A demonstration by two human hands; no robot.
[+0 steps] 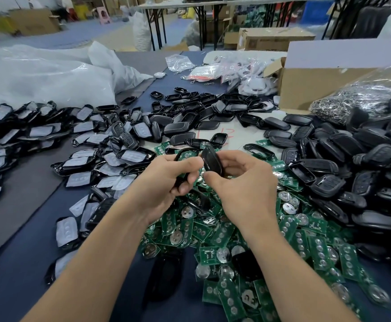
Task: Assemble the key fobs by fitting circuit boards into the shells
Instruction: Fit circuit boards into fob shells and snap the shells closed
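Note:
My left hand (166,180) grips a black key fob frame (185,154) whose open loop sticks up above the fingers. My right hand (243,182) pinches a black shell half (210,160), tilted on edge, right beside the frame. Both hands hover over a heap of green circuit boards (248,247) with round silver battery clips. Whether a board sits inside either held part is hidden by my fingers.
Black shell backs (352,168) pile up on the right. Shells with white button pads (38,135) cover the left. A cardboard box (317,84) and a bag of metal key rings (357,98) stand at the back right, and large white plastic bags (50,73) lie at the back left.

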